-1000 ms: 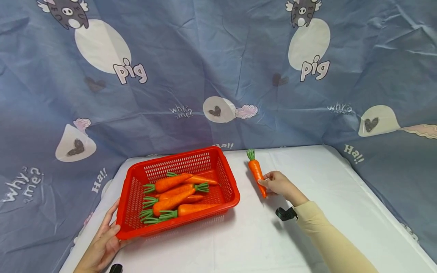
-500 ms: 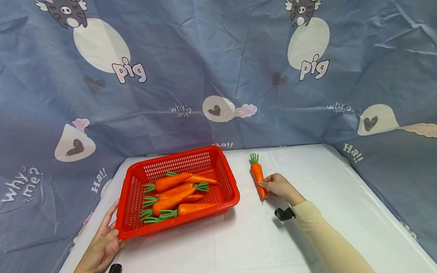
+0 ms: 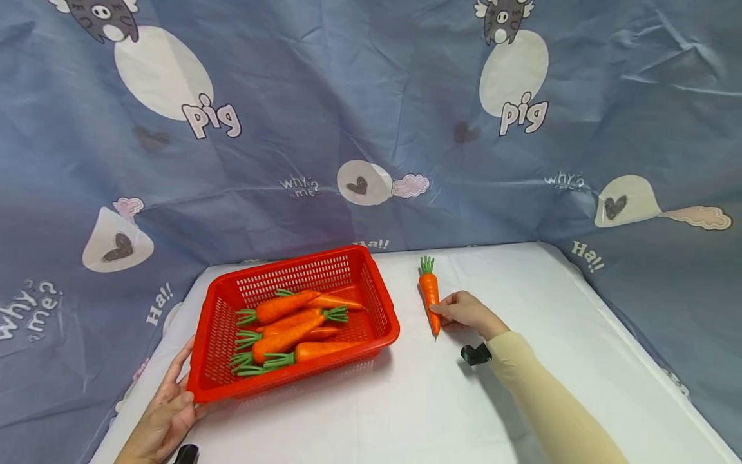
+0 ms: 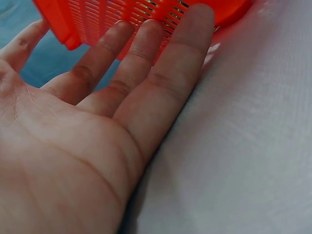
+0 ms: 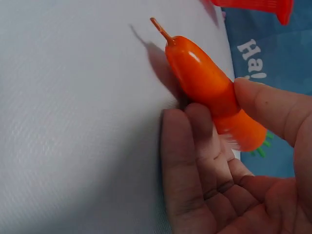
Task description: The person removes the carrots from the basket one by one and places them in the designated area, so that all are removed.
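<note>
At the left in the head view stands a red plastic basket [image 3: 373,283] with slotted walls. Several orange carrots [image 3: 284,308] with green tops lie inside it. My left hand [image 3: 159,415] holds the basket's near left corner, its thumb at the rim. In the left wrist view, fairly straight fingers [image 4: 141,53] reach the slotted wall low over the cloth. Right of the basket, my right hand [image 3: 466,312] pinches one more carrot [image 3: 429,290] near its thin end, the green top pointing away. The right wrist view shows the thumb [image 5: 263,102] on one side and fingers beneath.
A white cloth [image 3: 406,412] covers the table. Behind it and along both sides hangs a blue printed curtain [image 3: 324,129]. Black camera mounts [image 3: 476,354] sit at both wrists.
The right hand and its carrot have shifted slightly, and the carrot has turned to point more straight away. The left hand keeps its hold on the basket. The whole head view has drifted a little.
</note>
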A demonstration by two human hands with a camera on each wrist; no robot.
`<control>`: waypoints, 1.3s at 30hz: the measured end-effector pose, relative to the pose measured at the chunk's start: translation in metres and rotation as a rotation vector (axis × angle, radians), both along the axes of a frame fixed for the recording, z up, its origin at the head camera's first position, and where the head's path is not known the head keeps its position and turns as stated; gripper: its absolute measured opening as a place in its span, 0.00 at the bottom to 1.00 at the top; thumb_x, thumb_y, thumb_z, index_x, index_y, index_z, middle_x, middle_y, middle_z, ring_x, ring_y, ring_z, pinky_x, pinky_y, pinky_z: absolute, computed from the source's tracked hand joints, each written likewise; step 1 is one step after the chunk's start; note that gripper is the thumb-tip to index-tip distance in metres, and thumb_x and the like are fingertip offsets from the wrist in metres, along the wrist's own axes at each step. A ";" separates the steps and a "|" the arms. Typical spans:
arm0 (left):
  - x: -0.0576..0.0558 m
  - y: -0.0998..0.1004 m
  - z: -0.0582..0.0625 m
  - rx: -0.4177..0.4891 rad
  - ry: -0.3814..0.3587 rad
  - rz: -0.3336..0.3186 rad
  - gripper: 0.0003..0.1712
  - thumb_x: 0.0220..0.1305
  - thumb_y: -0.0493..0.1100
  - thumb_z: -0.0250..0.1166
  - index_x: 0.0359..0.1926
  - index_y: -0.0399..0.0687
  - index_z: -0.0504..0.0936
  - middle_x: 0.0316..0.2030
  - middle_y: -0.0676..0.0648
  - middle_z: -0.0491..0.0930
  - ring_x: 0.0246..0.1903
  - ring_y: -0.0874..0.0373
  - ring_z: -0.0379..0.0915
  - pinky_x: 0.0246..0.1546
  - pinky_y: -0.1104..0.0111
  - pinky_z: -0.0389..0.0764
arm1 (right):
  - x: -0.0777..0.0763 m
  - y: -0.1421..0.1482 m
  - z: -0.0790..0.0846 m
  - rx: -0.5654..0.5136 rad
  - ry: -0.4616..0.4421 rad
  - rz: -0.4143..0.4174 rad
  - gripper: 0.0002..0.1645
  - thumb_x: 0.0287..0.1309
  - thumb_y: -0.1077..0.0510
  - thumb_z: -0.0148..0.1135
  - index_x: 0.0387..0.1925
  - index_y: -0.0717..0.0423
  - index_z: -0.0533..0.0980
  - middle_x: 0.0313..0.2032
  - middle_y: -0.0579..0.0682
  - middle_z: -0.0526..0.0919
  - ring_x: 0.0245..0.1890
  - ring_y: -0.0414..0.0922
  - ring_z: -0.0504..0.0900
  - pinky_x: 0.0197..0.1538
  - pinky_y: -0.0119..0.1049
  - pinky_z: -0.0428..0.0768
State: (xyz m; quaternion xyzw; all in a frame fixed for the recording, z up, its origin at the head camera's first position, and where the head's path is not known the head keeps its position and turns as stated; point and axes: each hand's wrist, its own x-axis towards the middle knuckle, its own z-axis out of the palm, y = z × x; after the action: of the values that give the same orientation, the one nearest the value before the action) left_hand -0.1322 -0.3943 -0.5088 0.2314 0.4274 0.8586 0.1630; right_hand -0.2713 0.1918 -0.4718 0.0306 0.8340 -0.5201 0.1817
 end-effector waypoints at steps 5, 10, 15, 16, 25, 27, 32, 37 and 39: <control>0.000 -0.002 -0.001 -0.047 0.019 0.034 0.47 0.83 0.29 0.42 0.87 0.77 0.41 0.79 0.59 0.68 0.73 0.58 0.74 0.67 0.57 0.83 | -0.001 -0.006 0.002 0.057 0.028 0.005 0.20 0.74 0.51 0.67 0.48 0.67 0.77 0.31 0.48 0.79 0.32 0.40 0.81 0.37 0.29 0.87; 0.000 0.000 -0.002 -0.073 0.014 0.063 0.46 0.83 0.29 0.41 0.87 0.77 0.42 0.78 0.60 0.68 0.72 0.60 0.74 0.66 0.57 0.84 | -0.001 -0.004 0.002 0.069 0.016 0.005 0.19 0.74 0.51 0.67 0.47 0.66 0.77 0.31 0.48 0.78 0.32 0.39 0.82 0.37 0.29 0.87; 0.000 0.001 -0.001 -0.107 -0.021 0.092 0.45 0.84 0.30 0.43 0.86 0.80 0.45 0.77 0.63 0.70 0.71 0.61 0.75 0.65 0.57 0.84 | -0.002 -0.003 0.001 0.078 0.013 0.018 0.20 0.74 0.49 0.66 0.46 0.64 0.76 0.31 0.47 0.78 0.32 0.39 0.81 0.37 0.28 0.86; 0.000 0.001 0.000 -0.112 -0.027 0.099 0.45 0.84 0.31 0.43 0.86 0.80 0.46 0.76 0.64 0.70 0.71 0.61 0.76 0.65 0.57 0.84 | -0.002 -0.004 0.001 0.074 0.011 0.017 0.20 0.75 0.49 0.66 0.47 0.64 0.76 0.31 0.47 0.78 0.32 0.39 0.80 0.37 0.28 0.85; -0.001 0.001 0.003 -0.173 0.010 0.095 0.45 0.85 0.33 0.42 0.86 0.79 0.37 0.78 0.69 0.62 0.73 0.64 0.72 0.67 0.58 0.83 | -0.003 -0.001 0.002 0.036 -0.003 0.032 0.22 0.75 0.49 0.66 0.50 0.65 0.74 0.32 0.48 0.78 0.33 0.40 0.81 0.38 0.28 0.86; -0.002 0.001 0.004 -0.177 0.004 0.103 0.45 0.85 0.32 0.42 0.86 0.79 0.38 0.78 0.69 0.62 0.73 0.63 0.72 0.66 0.57 0.83 | -0.004 0.000 0.002 0.033 0.005 0.036 0.22 0.75 0.49 0.66 0.50 0.65 0.74 0.32 0.48 0.78 0.33 0.40 0.81 0.38 0.28 0.86; -0.002 0.002 0.005 -0.132 -0.005 0.095 0.46 0.84 0.30 0.41 0.87 0.79 0.40 0.78 0.66 0.66 0.72 0.60 0.75 0.66 0.56 0.83 | -0.005 0.000 0.001 0.025 0.017 0.041 0.21 0.74 0.50 0.66 0.49 0.65 0.74 0.34 0.49 0.80 0.33 0.40 0.81 0.38 0.28 0.85; 0.000 0.001 0.006 -0.156 -0.012 0.099 0.46 0.84 0.30 0.42 0.86 0.79 0.40 0.78 0.66 0.66 0.72 0.60 0.75 0.66 0.56 0.83 | -0.004 0.000 -0.002 0.013 0.009 0.032 0.21 0.74 0.51 0.66 0.51 0.66 0.73 0.35 0.50 0.80 0.33 0.40 0.81 0.38 0.28 0.85; 0.002 0.000 0.006 -0.164 -0.015 0.103 0.46 0.85 0.31 0.42 0.86 0.79 0.40 0.77 0.67 0.67 0.72 0.61 0.75 0.65 0.56 0.84 | -0.003 0.000 -0.003 0.005 0.006 0.035 0.22 0.74 0.51 0.66 0.52 0.67 0.73 0.35 0.49 0.81 0.34 0.40 0.81 0.39 0.29 0.86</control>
State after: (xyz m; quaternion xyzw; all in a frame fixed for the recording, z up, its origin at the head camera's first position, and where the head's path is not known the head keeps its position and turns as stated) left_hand -0.1306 -0.3943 -0.5025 0.1886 0.5064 0.8297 0.1403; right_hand -0.2747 0.1916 -0.4750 0.0151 0.8362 -0.5150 0.1882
